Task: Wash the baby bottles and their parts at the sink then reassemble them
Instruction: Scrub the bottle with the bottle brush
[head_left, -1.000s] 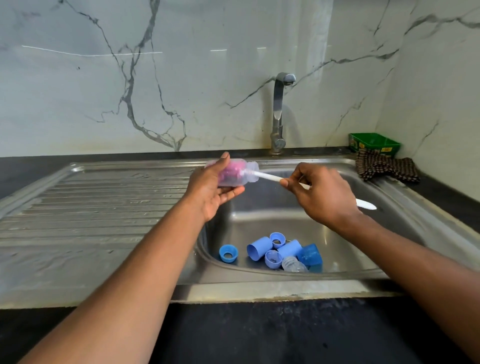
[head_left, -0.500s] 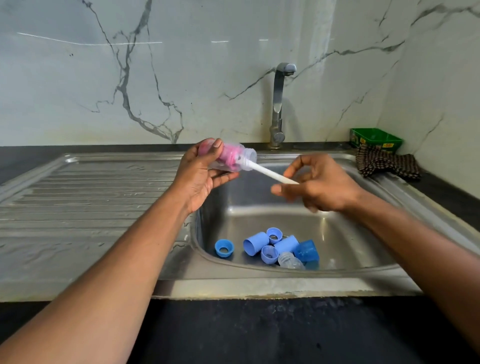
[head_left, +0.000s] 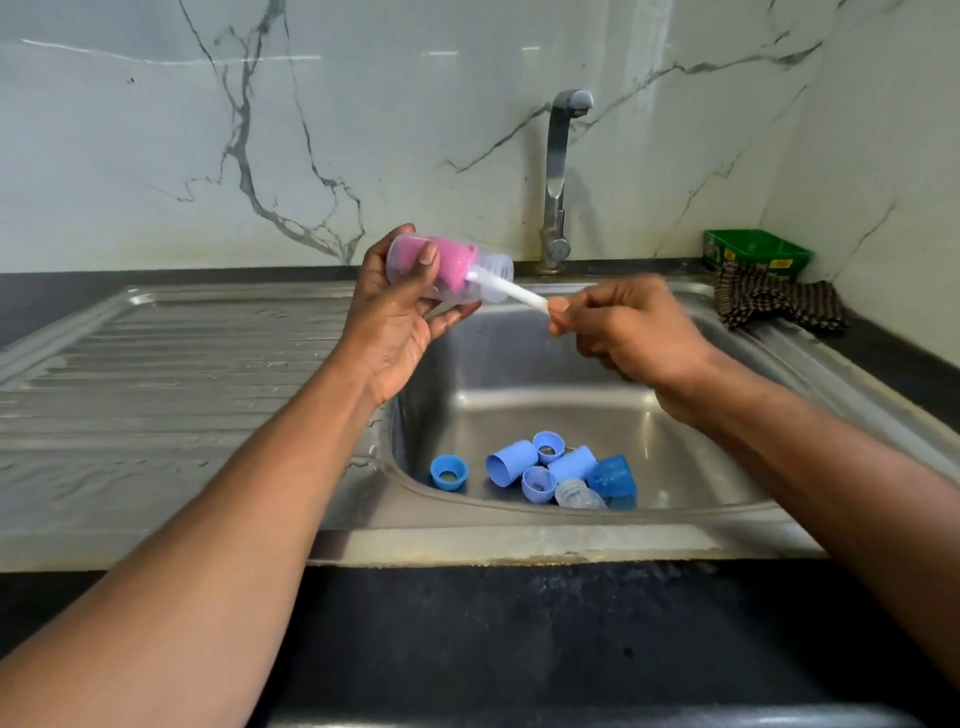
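Baby bottle (head_left: 493, 273): clear, tilted, above sink (head_left: 519, 540), gripped by left hand (head_left: 395, 322), mouth toward right hand (head_left: 628, 332), which pinches bottle brush (head_left: 511, 292) handle; pink sponge head inside, handle along bottle's long axis.

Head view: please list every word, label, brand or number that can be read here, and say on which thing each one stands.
No text here can be read.
Green box by the wall: yellow label patches on its front, too blurred to read.
Clear bottle in the left hand: no markings can be made out.
Blue parts in the sink: no print visible.
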